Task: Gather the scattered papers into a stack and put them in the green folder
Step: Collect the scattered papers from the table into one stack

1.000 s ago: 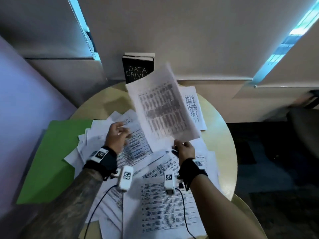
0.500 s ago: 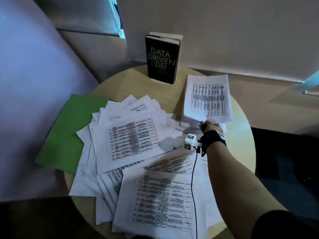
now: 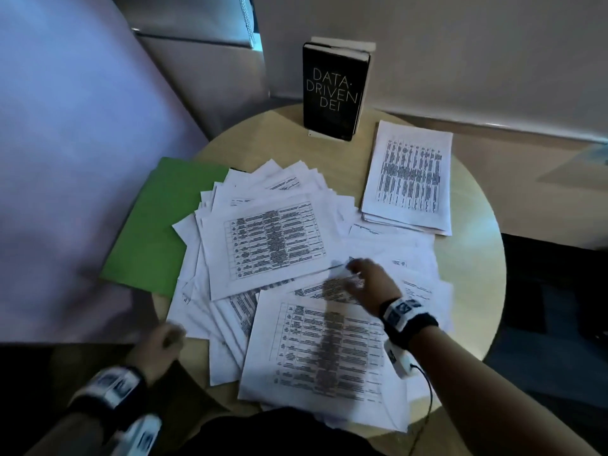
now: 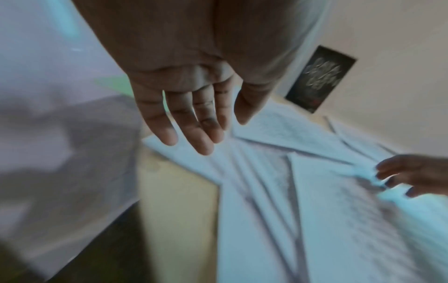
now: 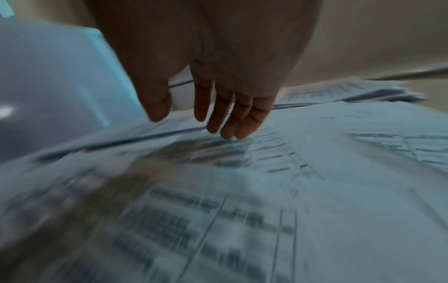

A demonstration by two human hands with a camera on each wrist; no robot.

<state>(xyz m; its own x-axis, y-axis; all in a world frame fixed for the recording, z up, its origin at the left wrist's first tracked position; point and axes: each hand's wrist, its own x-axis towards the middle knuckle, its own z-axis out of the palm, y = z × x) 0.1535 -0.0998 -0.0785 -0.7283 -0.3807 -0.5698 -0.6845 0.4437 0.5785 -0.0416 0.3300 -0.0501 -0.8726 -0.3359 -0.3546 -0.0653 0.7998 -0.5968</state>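
Observation:
Printed white papers [image 3: 273, 245] lie scattered across the round table [image 3: 473, 264], partly covering the green folder [image 3: 154, 232] at the left. A small neat stack [image 3: 409, 176] of sheets sits at the back right. My right hand [image 3: 357, 274] hovers low over the middle of the spread, fingers [image 5: 227, 118] straight and just above a sheet, holding nothing. My left hand [image 3: 164, 340] is at the table's near left edge; its fingers [image 4: 191, 130] hang straight and empty above the paper corners.
A black book [image 3: 334, 90] titled "Data-Driven DEI" stands upright at the back of the table against the wall. A pale lilac panel [image 3: 65, 159] runs along the left. Dark floor lies to the right of the table.
The right hand laid the sheet on the back-right stack, let go and pulled back over the scattered papers. The left hand has come back into view at the near left edge.

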